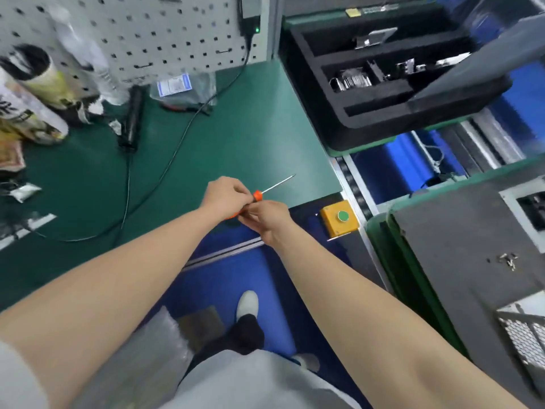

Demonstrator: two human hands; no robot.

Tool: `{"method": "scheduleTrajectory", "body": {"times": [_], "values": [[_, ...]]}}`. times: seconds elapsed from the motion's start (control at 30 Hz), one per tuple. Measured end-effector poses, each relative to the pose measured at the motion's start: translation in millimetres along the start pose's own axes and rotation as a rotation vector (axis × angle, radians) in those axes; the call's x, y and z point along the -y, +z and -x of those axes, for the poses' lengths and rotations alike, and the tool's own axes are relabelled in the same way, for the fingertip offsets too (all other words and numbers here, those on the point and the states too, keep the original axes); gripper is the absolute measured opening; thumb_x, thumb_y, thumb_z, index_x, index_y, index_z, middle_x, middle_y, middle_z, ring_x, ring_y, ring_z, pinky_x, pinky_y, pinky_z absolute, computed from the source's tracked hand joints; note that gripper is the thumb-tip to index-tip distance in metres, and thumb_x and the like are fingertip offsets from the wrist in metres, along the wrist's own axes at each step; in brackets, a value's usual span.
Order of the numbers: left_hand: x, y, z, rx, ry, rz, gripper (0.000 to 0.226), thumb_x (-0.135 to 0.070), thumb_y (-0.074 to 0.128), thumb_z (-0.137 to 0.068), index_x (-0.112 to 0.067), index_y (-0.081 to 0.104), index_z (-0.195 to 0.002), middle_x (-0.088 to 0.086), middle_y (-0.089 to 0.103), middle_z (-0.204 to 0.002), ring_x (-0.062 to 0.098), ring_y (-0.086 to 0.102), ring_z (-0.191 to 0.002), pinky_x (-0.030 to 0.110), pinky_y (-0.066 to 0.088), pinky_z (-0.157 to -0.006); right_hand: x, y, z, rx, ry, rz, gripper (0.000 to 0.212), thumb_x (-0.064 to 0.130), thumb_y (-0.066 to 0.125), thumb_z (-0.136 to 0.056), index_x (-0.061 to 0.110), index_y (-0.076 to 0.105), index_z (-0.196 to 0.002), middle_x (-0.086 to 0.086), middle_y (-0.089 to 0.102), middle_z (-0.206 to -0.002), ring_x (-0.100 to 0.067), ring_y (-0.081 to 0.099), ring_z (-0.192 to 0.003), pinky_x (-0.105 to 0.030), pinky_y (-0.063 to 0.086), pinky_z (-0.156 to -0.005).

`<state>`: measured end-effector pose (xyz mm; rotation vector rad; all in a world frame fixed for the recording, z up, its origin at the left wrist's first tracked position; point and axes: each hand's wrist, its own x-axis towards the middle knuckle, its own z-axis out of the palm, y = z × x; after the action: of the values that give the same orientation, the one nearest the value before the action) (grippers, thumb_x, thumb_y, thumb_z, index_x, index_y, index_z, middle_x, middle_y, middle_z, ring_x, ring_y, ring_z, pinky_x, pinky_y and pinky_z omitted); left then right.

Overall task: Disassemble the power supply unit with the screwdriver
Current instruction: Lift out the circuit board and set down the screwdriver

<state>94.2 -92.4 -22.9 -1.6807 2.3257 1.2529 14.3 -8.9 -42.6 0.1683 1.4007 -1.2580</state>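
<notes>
Both hands are clenched on the screwdriver [259,193] — the left hand [225,196] wraps the orange handle from the left, the right hand [267,218] pinches its lower end, and that shared grip holds the tool in the air above the front edge of the green surface [236,137], its thin metal shaft angled up and to the right with the tip free. The grey power supply unit [460,249] sits well apart at the right on a green-rimmed tray, a few small screws [507,259] lying loose on its top. Further back on the right is a black foam tray [383,93] holding metal parts – a yellow box with a green button [339,220] stands just right of the hands
</notes>
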Motion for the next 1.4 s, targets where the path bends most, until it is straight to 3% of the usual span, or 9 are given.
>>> {"method": "scheduleTrajectory", "body": {"times": [0.23, 0.53, 0.7, 0.8, 0.97, 1.1, 1.17, 1.3, 1.4], "values": [[24.2, -19.6, -41.8, 0.019, 0.021, -0.078, 0.007, -0.032, 0.076, -0.086, -0.028, 0.079, -0.091, -0.005, 0.078, -0.100, 0.019, 0.071, -0.100, 0.039, 0.057, -0.092, 1.0, 35.0, -38.0, -0.008, 0.032, -0.001, 0.035, -0.016, 0.065, -0.086, -0.016, 0.061, -0.121, -0.023, 0.070, -0.104, -0.028, 0.071, -0.093, -0.041, 0.060, -0.091], [39.3, -20.3, -62.9, -0.071, 0.104, -0.187, 0.017, -0.021, 0.063, -0.098, -0.025, 0.076, -0.109, 0.002, 0.071, -0.111, 0.027, 0.063, -0.111, 0.043, 0.044, -0.104, 3.2, 44.3, -59.0, 0.030, 0.006, 0.051, 0.022, -0.015, 0.062, -0.086, -0.013, 0.067, -0.107, -0.017, 0.065, -0.091, -0.024, 0.066, -0.083, -0.041, 0.058, -0.096], [17.8, -14.7, -65.4, -0.090, 0.184, -0.289, 0.029, -0.015, 0.069, -0.087, -0.028, 0.072, -0.112, -0.001, 0.068, -0.113, 0.026, 0.060, -0.113, 0.040, 0.037, -0.102, 10.3, 18.8, -52.1, -0.025, 0.004, 0.102, 0.024, 0.001, 0.064, -0.091, -0.001, 0.063, -0.115, -0.019, 0.071, -0.100, -0.027, 0.072, -0.087, -0.037, 0.061, -0.087], [-17.0, 1.6, -62.9, -0.119, 0.310, -0.317, 0.029, -0.019, 0.069, -0.085, -0.028, 0.072, -0.112, -0.001, 0.066, -0.114, 0.028, 0.054, -0.115, 0.040, 0.032, -0.101, 23.8, -24.1, -40.1, -0.136, -0.060, 0.095, 0.013, 0.006, 0.061, -0.091, 0.008, 0.062, -0.103, -0.013, 0.067, -0.088, -0.024, 0.067, -0.071, -0.034, 0.060, -0.067], [-91.1, 57.5, -47.2, 0.116, 0.506, -0.214, 0.017, -0.015, 0.068, -0.090, -0.020, 0.076, -0.105, 0.000, 0.071, -0.106, 0.022, 0.061, -0.100, 0.037, 0.046, -0.099, 41.6, -120.6, -9.2, -0.476, -0.182, 0.111, 0.008, 0.014, 0.058, -0.085, 0.013, 0.064, -0.090, -0.006, 0.068, -0.076, -0.019, 0.062, -0.058, -0.031, 0.054, -0.054], [-134.8, 104.6, -29.7, 0.341, 0.477, -0.246, 0.025, -0.020, 0.072, -0.092, -0.015, 0.073, -0.117, 0.002, 0.072, -0.112, 0.019, 0.063, -0.100, 0.027, 0.047, -0.088, 36.9, -172.3, 8.9, -0.706, -0.196, 0.149, 0.012, 0.018, 0.061, -0.081, 0.015, 0.064, -0.092, -0.010, 0.073, -0.091, -0.031, 0.071, -0.082, -0.045, 0.063, -0.074], [-146.9, 122.0, -26.1, 0.447, 0.423, -0.311, 0.035, -0.028, 0.078, -0.090, -0.016, 0.067, -0.121, 0.001, 0.067, -0.113, 0.019, 0.061, -0.104, 0.027, 0.045, -0.085, 31.3, -185.4, 14.0, -0.727, -0.149, 0.108, 0.017, 0.018, 0.067, -0.079, 0.014, 0.063, -0.096, -0.011, 0.071, -0.098, -0.031, 0.071, -0.089, -0.048, 0.062, -0.079], [-156.5, 136.9, -33.3, 0.491, 0.400, -0.372, 0.037, -0.029, 0.084, -0.083, -0.018, 0.067, -0.114, -0.001, 0.063, -0.102, 0.016, 0.059, -0.095, 0.027, 0.047, -0.079, 24.4, -190.7, 16.4, -0.680, -0.098, -0.007, 0.033, 0.017, 0.077, -0.078, 0.011, 0.061, -0.106, -0.016, 0.071, -0.100, -0.023, 0.069, -0.067, -0.032, 0.061, -0.055], [-154.4, 140.8, -42.8, 0.489, 0.419, -0.372, 0.030, -0.026, 0.086, -0.082, -0.018, 0.069, -0.105, -0.005, 0.064, -0.090, 0.016, 0.061, -0.091, 0.026, 0.047, -0.077, 23.9, -185.6, 12.5, -0.728, -0.100, -0.020, 0.038, 0.020, 0.082, -0.077, 0.010, 0.060, -0.106, -0.014, 0.067, -0.106, -0.023, 0.069, -0.076, -0.030, 0.061, -0.053]]}}
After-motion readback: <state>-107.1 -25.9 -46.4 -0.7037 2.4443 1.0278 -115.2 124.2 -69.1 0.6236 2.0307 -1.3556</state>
